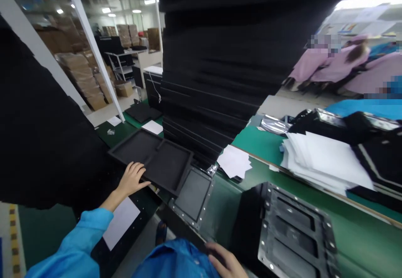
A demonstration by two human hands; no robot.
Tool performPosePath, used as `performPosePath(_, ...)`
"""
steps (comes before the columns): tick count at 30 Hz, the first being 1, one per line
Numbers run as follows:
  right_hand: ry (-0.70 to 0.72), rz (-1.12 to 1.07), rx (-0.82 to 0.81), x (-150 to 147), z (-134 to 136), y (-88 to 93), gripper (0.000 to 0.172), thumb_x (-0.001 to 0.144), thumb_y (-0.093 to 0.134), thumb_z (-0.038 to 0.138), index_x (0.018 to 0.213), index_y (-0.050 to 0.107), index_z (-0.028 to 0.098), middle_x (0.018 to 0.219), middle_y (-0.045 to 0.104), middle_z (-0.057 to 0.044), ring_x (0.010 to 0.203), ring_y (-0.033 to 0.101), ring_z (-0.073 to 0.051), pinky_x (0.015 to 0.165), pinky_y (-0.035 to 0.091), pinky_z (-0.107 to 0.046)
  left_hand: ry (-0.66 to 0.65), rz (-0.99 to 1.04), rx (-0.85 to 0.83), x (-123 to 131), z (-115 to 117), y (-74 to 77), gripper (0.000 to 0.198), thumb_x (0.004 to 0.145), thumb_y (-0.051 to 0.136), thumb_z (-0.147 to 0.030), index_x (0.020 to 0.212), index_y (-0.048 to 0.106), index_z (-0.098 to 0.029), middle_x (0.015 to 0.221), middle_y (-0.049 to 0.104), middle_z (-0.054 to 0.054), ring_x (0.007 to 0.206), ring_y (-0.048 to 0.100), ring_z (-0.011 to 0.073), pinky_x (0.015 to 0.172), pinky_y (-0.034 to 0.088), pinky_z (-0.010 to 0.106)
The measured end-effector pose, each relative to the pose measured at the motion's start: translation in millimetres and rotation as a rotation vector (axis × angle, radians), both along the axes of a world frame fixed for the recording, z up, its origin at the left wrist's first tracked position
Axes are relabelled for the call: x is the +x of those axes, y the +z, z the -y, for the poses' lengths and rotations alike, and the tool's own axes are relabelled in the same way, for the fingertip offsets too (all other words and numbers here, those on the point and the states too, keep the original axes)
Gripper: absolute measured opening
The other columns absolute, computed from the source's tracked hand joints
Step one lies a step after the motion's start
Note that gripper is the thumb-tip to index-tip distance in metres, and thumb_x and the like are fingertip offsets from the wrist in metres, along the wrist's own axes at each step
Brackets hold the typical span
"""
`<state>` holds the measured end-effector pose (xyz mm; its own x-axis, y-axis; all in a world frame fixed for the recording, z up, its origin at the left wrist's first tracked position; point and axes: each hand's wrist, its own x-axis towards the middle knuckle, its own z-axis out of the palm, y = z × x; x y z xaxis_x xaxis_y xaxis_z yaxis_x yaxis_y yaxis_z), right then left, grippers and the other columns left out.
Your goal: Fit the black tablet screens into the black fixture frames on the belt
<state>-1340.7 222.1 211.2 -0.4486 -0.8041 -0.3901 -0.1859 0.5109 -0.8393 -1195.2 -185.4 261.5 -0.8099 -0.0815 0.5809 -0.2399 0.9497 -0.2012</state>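
Note:
My left hand (133,179) reaches to the near edge of a black divided tray (169,163). Its fingers are stretched out over the rim, with the thumb apart. The tray has two shallow compartments and sits tilted across the bench. Beside it lies a flat grey panel in a frame with screw holes (193,196). My right hand (228,261) is low in the view, in front of my blue clothing. It is slightly blurred, its thumb and fingers apart and nothing visible in them. Just right of it stands a black box-like housing (292,232) with rectangular recesses and bright round fasteners.
Black curtains (220,60) hang behind the bench and at the left. White sheets (326,160) lie stacked at the right, with a smaller pile (235,162) nearer the middle. Wrapped cartons (81,77) stand behind. People in pink (339,62) sit in the background.

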Motion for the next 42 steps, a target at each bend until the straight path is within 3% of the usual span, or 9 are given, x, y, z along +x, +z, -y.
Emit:
performPosePath(3,-0.031,0.056,0.036,25,26,9.5,0.079,0.078,0.042,0.078,0.121,0.066,0.016,0.126,0.064,-0.014,0.12,0.056,-0.03,0.109,0.04,-0.04,0.073,0.225,0.259,-8,-6,-55.9,0.048,0.092,0.041,-0.054,0.107,0.066,-0.016,0.11,0.068,0.014,0.105,0.059,0.0276,0.095,0.043,0.044)
performPosePath(6,-0.048,0.07,0.089,48,58,18.7,0.078,0.08,0.04,0.076,0.122,0.064,0.015,0.126,0.063,-0.015,0.119,0.057,-0.03,0.108,0.041,-0.041,0.088,0.437,0.491,-36,-32,-92.1,0.05,0.087,0.053,-0.051,0.12,0.06,-0.015,0.121,0.064,0.015,0.112,0.056,0.029,0.099,0.042,0.044)
performPosePath(10,-0.037,0.002,0.143,65,83,37.5,0.065,0.086,0.04,0.065,0.122,0.064,0.017,0.127,0.062,-0.014,0.12,0.057,-0.028,0.108,0.041,-0.039,0.112,0.727,0.669,-74,-67,-121.5,0.062,0.082,0.061,-0.048,0.129,0.052,-0.008,0.127,0.058,0.019,0.114,0.052,0.0311,0.097,0.042,0.042)
performPosePath(14,-0.115,-0.059,0.219,70,87,53.2,0.06,0.088,0.04,0.06,0.124,0.063,0.019,0.128,0.062,-0.012,0.12,0.057,-0.027,0.107,0.042,-0.038,0.116,0.851,0.69,-76,-57,-140.1,0.052,0.081,0.058,-0.034,0.129,0.053,-0.014,0.126,0.057,0.016,0.113,0.051,0.0302,0.094,0.041,0.041)
performPosePath(21,-0.09,0.012,0.158,61,120,33.5,0.054,0.089,0.043,0.052,0.122,0.062,0.014,0.125,0.063,-0.014,0.117,0.059,-0.027,0.105,0.043,-0.039,0.221,0.847,0.634,-62,9,-148.6,0.049,0.08,0.055,-0.029,0.128,0.052,-0.017,0.122,0.055,0.013,0.11,0.05,0.0288,0.093,0.039,0.04)
performPosePath(26,-0.047,-0.036,0.096,51,139,19.3,0.047,0.09,0.043,0.043,0.123,0.06,0.014,0.126,0.063,-0.014,0.118,0.058,-0.026,0.104,0.043,-0.039,0.199,0.825,0.648,-64,11,-152.2,0.047,0.081,0.053,-0.028,0.127,0.053,-0.017,0.123,0.056,0.013,0.111,0.05,0.0287,0.099,0.038,0.042)
performPosePath(32,0.074,-0.067,0.127,39,110,11.6,0.047,0.089,0.043,0.041,0.123,0.06,0.013,0.127,0.062,-0.014,0.119,0.057,-0.026,0.105,0.043,-0.039,0.262,0.771,0.662,-58,2,-148.8,0.049,0.082,0.052,-0.023,0.13,0.053,-0.017,0.128,0.056,0.013,0.12,0.048,0.0293,0.115,0.021,0.049)
performPosePath(37,0.199,-0.083,0.102,17,62,-18.8,0.054,0.088,0.041,0.048,0.124,0.061,0.013,0.129,0.061,-0.014,0.122,0.056,-0.026,0.109,0.04,-0.039,0.407,0.601,0.812,-48,-50,-135.2,0.055,0.086,0.046,-0.023,0.139,0.042,-0.012,0.143,0.045,0.018,0.134,0.037,0.0318,0.116,0.022,0.055)
performPosePath(42,0.366,-0.003,0.065,-10,-5,-71.5,0.065,0.083,0.04,0.057,0.124,0.061,0.011,0.131,0.06,-0.015,0.124,0.055,-0.029,0.11,0.04,-0.042,0.489,0.563,1.062,-22,-187,-131.9,0.038,0.089,0.043,-0.027,0.122,0.06,-0.017,0.123,0.064,0.011,0.115,0.058,0.0229,0.101,0.046,0.038)
